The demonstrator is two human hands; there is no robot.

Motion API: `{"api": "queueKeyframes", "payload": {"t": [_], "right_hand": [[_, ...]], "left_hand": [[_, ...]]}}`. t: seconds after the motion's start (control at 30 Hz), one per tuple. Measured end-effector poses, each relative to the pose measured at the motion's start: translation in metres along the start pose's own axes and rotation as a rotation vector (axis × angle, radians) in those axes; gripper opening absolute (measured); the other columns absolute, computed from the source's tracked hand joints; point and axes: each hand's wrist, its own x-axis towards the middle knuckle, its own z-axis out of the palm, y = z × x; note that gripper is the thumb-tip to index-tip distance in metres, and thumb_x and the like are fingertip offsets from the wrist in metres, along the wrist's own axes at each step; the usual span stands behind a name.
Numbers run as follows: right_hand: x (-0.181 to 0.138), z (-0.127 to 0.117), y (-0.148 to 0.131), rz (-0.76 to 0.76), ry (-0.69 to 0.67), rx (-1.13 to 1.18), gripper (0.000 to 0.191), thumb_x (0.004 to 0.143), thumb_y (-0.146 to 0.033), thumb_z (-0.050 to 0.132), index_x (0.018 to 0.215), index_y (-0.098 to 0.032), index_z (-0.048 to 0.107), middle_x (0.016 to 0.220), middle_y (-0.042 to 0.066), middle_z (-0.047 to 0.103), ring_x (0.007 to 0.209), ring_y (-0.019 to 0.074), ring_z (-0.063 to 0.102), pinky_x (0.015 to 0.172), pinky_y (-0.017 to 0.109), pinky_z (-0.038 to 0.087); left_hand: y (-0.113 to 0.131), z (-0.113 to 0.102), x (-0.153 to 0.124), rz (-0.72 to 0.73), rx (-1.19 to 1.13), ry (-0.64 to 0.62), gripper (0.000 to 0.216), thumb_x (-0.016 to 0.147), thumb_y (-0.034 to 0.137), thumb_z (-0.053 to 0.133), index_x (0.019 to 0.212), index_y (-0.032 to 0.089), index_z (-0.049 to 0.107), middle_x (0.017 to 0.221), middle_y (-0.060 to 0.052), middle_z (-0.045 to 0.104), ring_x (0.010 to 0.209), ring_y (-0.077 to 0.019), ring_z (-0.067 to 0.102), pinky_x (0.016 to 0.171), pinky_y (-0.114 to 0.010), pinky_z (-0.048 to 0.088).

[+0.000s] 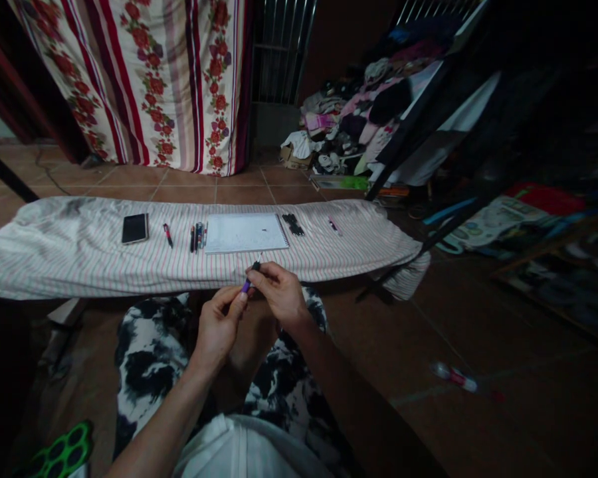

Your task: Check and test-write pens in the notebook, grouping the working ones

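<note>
Both hands meet over my lap, just in front of the cloth-covered bench, around a purple pen (246,285) with a black grip. My left hand (221,322) pinches its purple lower barrel between thumb and fingers. Higher up, my right hand (279,292) grips the black section near the tip, which points up and away from me. Beyond the pen lies a spiral notebook (239,232) with a white page and a small dark speck on it. Several pens (197,237) lie along its left side, and several black pieces (293,225) rest at its right.
On the striped cloth (90,265) also lie a dark phone or tablet (135,228), a red-and-black pen (168,235) and a pink-and-white pen (334,226). A plastic bottle (453,376) is on the tiled floor at right. Clothes (359,119) are heaped behind; a floral curtain (154,79) hangs at left.
</note>
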Motion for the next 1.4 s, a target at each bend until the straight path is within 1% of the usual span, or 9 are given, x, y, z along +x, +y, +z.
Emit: {"api": "queueKeyframes", "payload": {"t": [0.07,0.23,0.37,0.47,0.63,0.87,0.93,1.17,1.4], "right_hand": [[0.001,0.001,0.002,-0.017,0.012,-0.002,0.022,0.069,-0.038,0.066,0.068,-0.017,0.060,0.060,-0.004,0.056,0.057,0.0096,0.055,0.055,0.021,0.043],[0.002,0.005,-0.002,0.096,-0.039,0.090,0.026,0.067,-0.040,0.068,0.077,-0.016,0.066,0.064,-0.002,0.061,0.058,0.0098,0.055,0.058,0.023,0.045],[0.001,0.008,-0.002,0.085,-0.025,0.104,0.028,0.065,-0.037,0.069,0.084,-0.016,0.069,0.080,0.001,0.067,0.071,0.0119,0.059,0.069,0.025,0.047],[0.001,0.009,0.001,0.091,-0.004,0.089,0.025,0.065,-0.035,0.070,0.082,-0.016,0.069,0.079,0.001,0.067,0.072,0.0119,0.059,0.070,0.024,0.046],[-0.002,0.008,0.000,0.061,-0.068,-0.005,0.024,0.071,-0.037,0.064,0.079,-0.014,0.068,0.066,0.000,0.061,0.060,0.0104,0.056,0.056,0.022,0.043],[-0.001,0.003,-0.009,0.041,-0.172,0.001,0.024,0.074,-0.035,0.061,0.084,-0.014,0.068,0.059,-0.004,0.054,0.059,0.0082,0.052,0.060,0.021,0.041],[0.000,0.005,-0.009,0.080,-0.163,0.029,0.024,0.072,-0.035,0.063,0.083,-0.014,0.067,0.060,-0.004,0.055,0.058,0.0081,0.051,0.059,0.022,0.041],[0.000,0.017,0.003,0.170,-0.020,0.105,0.026,0.064,-0.038,0.069,0.076,-0.016,0.063,0.062,-0.003,0.057,0.055,0.0086,0.052,0.052,0.021,0.041],[0.001,0.007,0.002,0.174,-0.151,0.111,0.033,0.069,-0.043,0.066,0.085,-0.014,0.067,0.060,-0.003,0.056,0.057,0.0084,0.052,0.058,0.022,0.041]], "left_hand": [[-0.002,-0.001,0.001,0.027,0.036,0.036,0.020,0.074,0.030,0.062,0.085,0.018,0.073,0.083,-0.004,0.067,0.080,-0.0169,0.057,0.073,-0.026,0.042],[-0.004,-0.004,0.002,-0.075,0.005,0.039,0.024,0.074,0.033,0.061,0.088,0.016,0.071,0.073,-0.003,0.065,0.064,-0.0139,0.055,0.062,-0.024,0.042],[-0.002,-0.005,0.001,-0.067,0.031,0.109,0.022,0.071,0.031,0.064,0.084,0.016,0.071,0.070,-0.002,0.064,0.066,-0.0143,0.055,0.063,-0.024,0.042],[-0.001,-0.003,-0.002,-0.121,-0.006,0.131,0.024,0.069,0.031,0.065,0.086,0.014,0.070,0.064,-0.001,0.061,0.060,-0.0129,0.053,0.059,-0.023,0.040],[-0.003,-0.003,-0.007,-0.255,-0.199,0.035,0.029,0.069,0.033,0.067,0.089,0.013,0.069,0.059,0.001,0.058,0.051,-0.0080,0.046,0.050,-0.020,0.035],[0.011,-0.006,-0.006,-0.416,-0.505,-0.138,0.025,0.067,0.034,0.069,0.079,0.011,0.069,0.053,0.003,0.050,0.042,-0.0027,0.035,0.042,-0.018,0.023],[0.011,-0.006,-0.006,-0.397,-0.489,-0.137,0.026,0.068,0.034,0.069,0.080,0.011,0.070,0.053,0.003,0.049,0.042,-0.0027,0.035,0.042,-0.018,0.023],[-0.008,-0.003,-0.003,-0.239,-0.222,0.107,0.027,0.066,0.033,0.071,0.085,0.014,0.071,0.059,0.001,0.058,0.054,-0.0080,0.048,0.055,-0.020,0.037],[-0.008,-0.005,-0.002,-0.335,-0.376,-0.055,0.025,0.071,0.035,0.066,0.081,0.012,0.068,0.055,0.002,0.052,0.046,-0.0050,0.040,0.043,-0.017,0.027]]}}
